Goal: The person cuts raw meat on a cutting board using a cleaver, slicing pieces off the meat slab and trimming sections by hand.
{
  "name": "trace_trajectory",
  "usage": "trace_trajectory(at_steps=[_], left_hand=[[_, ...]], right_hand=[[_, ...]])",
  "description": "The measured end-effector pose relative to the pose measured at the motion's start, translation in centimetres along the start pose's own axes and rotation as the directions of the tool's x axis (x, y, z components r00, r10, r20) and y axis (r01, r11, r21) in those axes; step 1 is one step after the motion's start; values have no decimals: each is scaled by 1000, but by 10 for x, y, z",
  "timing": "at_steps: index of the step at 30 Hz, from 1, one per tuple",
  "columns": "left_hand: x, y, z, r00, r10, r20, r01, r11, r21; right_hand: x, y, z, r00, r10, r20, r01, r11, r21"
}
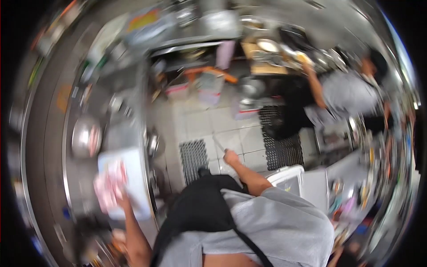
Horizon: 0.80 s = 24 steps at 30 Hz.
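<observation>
Left hand [123,200] touches pink bundle [110,183], grip unclear; right hand [230,157] holds knife [218,143] well apart.

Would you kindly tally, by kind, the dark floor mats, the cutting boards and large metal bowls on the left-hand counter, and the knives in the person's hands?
Dark floor mats: 2
Cutting board: 1
Large metal bowl: 1
Knife: 1
Total: 5
</observation>
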<state>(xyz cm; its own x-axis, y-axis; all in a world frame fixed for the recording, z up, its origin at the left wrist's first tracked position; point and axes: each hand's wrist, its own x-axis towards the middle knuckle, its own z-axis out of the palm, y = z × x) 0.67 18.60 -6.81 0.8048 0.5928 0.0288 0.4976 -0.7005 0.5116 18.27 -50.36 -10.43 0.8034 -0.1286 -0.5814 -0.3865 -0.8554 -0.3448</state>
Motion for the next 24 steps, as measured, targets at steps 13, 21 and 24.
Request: trace_trajectory(at_steps=[13, 21, 24], left_hand=[[-99, 68, -56, 941, -190, -280, 171, 981, -92], [-88, 54, -41, 856, -430, -287, 291, 860, -420], [-84, 57, -38, 886, -408, -222, 261, 832, -489]], right_hand=[[-93, -198, -59, 546, -836, 58, 836, 547, 24], [-182, -366, 40, 317, -898, 304, 911, 377, 166], [-188, -393, 91, 282, -874, 397, 945, 324, 41]])
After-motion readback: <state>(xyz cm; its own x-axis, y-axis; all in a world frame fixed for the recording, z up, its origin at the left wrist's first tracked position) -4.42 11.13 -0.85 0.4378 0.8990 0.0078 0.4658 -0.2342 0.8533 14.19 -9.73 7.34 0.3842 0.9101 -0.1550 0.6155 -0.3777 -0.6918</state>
